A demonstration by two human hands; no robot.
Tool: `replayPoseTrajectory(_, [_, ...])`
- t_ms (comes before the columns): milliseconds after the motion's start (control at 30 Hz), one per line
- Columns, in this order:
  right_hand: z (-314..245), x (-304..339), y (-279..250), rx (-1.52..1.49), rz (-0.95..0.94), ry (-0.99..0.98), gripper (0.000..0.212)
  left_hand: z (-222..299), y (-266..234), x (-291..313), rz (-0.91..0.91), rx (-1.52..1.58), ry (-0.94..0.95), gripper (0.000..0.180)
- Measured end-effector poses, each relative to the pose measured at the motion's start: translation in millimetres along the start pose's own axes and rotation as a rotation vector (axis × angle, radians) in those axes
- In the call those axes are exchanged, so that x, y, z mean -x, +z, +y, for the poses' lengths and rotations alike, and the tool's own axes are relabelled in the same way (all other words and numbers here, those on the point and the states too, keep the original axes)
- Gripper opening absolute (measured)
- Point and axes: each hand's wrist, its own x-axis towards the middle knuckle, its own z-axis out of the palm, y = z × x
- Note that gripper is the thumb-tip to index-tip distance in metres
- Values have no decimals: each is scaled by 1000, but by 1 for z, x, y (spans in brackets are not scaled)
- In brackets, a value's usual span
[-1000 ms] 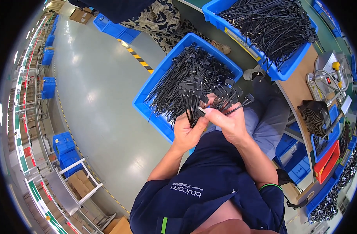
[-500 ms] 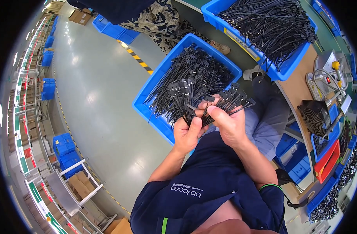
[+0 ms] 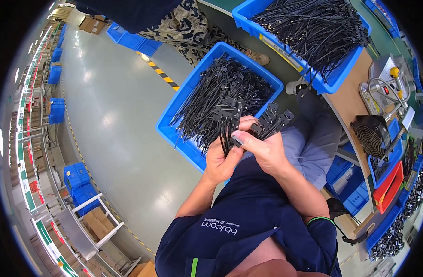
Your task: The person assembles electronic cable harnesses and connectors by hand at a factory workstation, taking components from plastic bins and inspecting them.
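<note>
My left hand point(image 3: 219, 162) is closed round a bundle of thin black cables point(image 3: 228, 111), their flat rectangular black heads fanned upward. Just beside it my right hand point(image 3: 268, 154) grips a second bunch of the same cables point(image 3: 273, 121). The right thumb presses a single black cable head point(image 3: 237, 140) between the two bunches, close to the left fingers. Behind the hands, a blue bin point(image 3: 170, 121) holds a heap of similar black cables point(image 3: 220, 83). The lower ends of the held cables are hidden by my hands.
Another blue bin point(image 3: 330, 87) of long black cables stands at the upper right by a wooden bench point(image 3: 347, 107). On the bench sit a black fan point(image 3: 371, 135) and a red tray point(image 3: 389, 188). Someone in camouflage trousers point(image 3: 186, 30) stands beyond the near bin.
The left bundle's heads have shifted right, nearer the right bunch. My right thumb has moved left and down, onto a cable head. Both hands keep their bunches.
</note>
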Motion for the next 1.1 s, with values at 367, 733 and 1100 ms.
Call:
replayPoseTrajectory(367, [2, 2, 9, -104, 177, -33, 6, 0, 16, 1, 250, 27, -52, 16])
replayPoseTrajectory(733, [4, 2, 4, -190, 39, -118, 3, 14, 22, 2, 280, 191, -115, 23])
replayPoseTrajectory(1100, [-8, 2, 4, -116, 59, -12, 9, 4, 11, 3, 190, 65, -52, 24])
